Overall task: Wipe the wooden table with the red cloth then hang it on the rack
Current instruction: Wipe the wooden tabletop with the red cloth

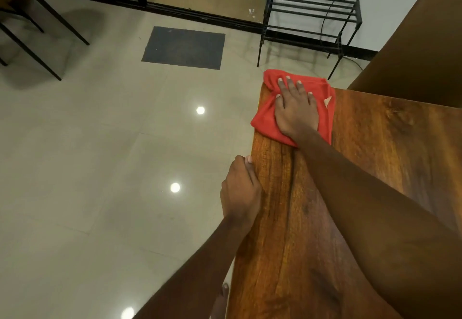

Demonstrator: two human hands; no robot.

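Note:
The red cloth (270, 116) lies bunched on the far left corner of the wooden table (375, 148), slightly overhanging the edge. My right hand (296, 108) presses flat on top of it, fingers spread and pointing away from me. My left hand (240, 188) grips the table's left edge nearer to me, thumb on top and fingers curled under the rim. The black metal rack (310, 22) stands on the floor beyond the table, against the white wall.
A brown chair back (420, 43) rises at the table's far right. A dark doormat (183, 47) lies on the shiny tiled floor before a black-framed glass door. Black chair legs (37, 36) stand at far left. A black cable hangs by the rack.

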